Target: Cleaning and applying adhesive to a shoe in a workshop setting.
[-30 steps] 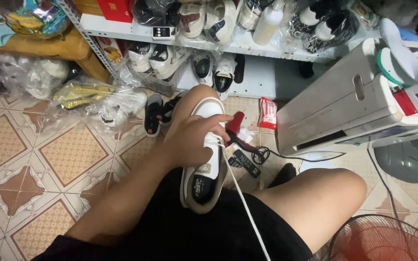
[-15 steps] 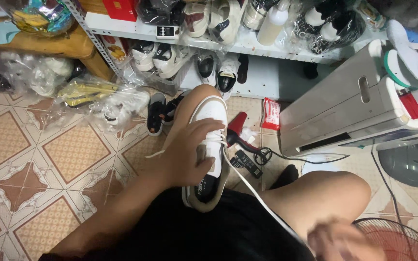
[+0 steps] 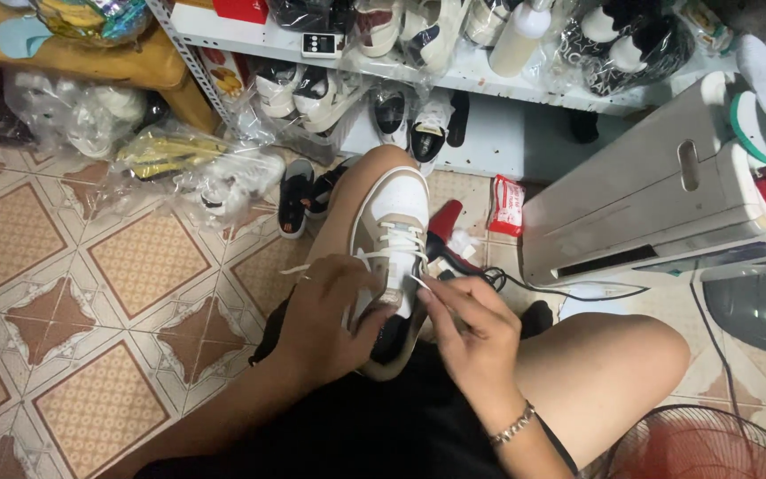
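A white and beige sneaker (image 3: 396, 213) with a black heel lies along my left thigh, toe pointing away from me. My left hand (image 3: 330, 315) wraps around its side near the heel and holds it steady. My right hand (image 3: 472, 324) pinches the end of a white shoelace (image 3: 387, 257) that runs across the eyelets in the middle of the shoe. A loose lace end sticks out to the left of the shoe. A thin bracelet sits on my right wrist.
A white shelf (image 3: 489, 75) with bagged shoes stands ahead. A white air-conditioner unit (image 3: 667, 204) lies at the right, and a red fan grille (image 3: 711, 443) is at the bottom right. Bagged shoes (image 3: 214, 182) and black sandals (image 3: 296, 200) lie on the patterned tile floor.
My right hand has come back from the lower right to the shoe and now pinches the lace. My left hand has slid toward the heel. The long pulled-out lace is no longer stretched.
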